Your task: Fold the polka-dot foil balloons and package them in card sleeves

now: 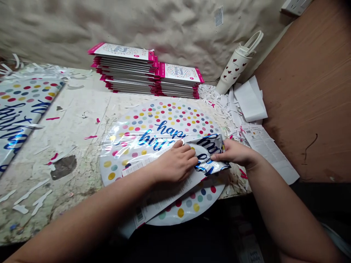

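Observation:
A round white foil balloon (164, 118) with coloured dots and blue lettering lies flat at the table's front edge. On top of it rests a printed white card sleeve (161, 206), tilted, with a folded foil sheet (210, 153) at its right end. My left hand (178, 160) lies over the sleeve and the foil's left part, its fingers curled; what they grip, if anything, is hidden. My right hand (236, 152) pinches the right end of the folded foil between thumb and fingers.
Stacked pink-edged packages (128, 69) stand at the back. A white tumbler with hearts (233, 69) leans beside paper scraps at the right. Another foil balloon (19, 113) lies far left. A brown panel (309, 98) bounds the right side.

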`<state>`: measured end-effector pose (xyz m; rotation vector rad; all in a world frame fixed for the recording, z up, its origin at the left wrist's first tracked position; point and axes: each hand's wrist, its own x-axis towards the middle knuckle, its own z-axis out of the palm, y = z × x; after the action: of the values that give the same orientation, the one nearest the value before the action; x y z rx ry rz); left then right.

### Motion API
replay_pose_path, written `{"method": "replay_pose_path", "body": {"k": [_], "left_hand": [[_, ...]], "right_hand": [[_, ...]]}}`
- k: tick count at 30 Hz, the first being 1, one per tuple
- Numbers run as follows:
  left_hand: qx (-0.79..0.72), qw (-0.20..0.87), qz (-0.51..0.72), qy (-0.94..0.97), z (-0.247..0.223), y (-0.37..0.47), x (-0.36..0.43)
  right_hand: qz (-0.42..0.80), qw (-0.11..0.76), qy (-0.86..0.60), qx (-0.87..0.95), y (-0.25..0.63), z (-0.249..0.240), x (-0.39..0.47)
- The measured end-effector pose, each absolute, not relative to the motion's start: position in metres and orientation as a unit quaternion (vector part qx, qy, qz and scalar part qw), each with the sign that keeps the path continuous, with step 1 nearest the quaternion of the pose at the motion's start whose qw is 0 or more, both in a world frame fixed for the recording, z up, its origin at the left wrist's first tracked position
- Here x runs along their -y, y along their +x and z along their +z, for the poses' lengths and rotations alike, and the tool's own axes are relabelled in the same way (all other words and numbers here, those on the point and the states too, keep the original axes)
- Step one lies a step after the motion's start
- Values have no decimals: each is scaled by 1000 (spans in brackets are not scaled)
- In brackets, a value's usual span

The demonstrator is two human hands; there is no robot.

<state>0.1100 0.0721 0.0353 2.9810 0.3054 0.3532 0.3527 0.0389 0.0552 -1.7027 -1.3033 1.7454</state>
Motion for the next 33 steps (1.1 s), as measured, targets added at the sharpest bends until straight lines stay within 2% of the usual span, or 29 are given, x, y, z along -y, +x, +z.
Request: {"method": "replay_pose_path", "body": {"k": [5, 10, 12, 19, 24, 25, 28, 31, 33], "left_hand": [[-90, 47, 105, 989, 31, 112, -67], [-109, 88, 89, 986, 31, 113, -70], [-114, 103, 85, 984, 33, 112, -72], [-131, 102, 72, 984, 44, 111, -74], [-139, 95, 75, 983, 52, 107, -75], [-152, 89, 75, 981, 53, 104, -75], [-233, 57, 104, 965, 60, 95, -74], [-284, 19, 190, 940, 74, 86, -67], [-306, -13, 319, 897, 84, 80, -60]], "right_hand": [[637, 200, -599, 443, 349, 44, -37], [629, 334, -603, 358, 335, 39, -40], [614, 358, -614, 343, 328, 38, -42], [567, 337, -622, 421, 312, 46, -49], [580, 205, -564, 552, 302, 63, -48], [557, 205, -559, 579, 303, 65, -46], [468, 337, -581, 575, 301, 66, -36], [546, 450, -495, 504, 285, 59, -23], [586, 509, -416, 473, 269, 57, -17]]}}
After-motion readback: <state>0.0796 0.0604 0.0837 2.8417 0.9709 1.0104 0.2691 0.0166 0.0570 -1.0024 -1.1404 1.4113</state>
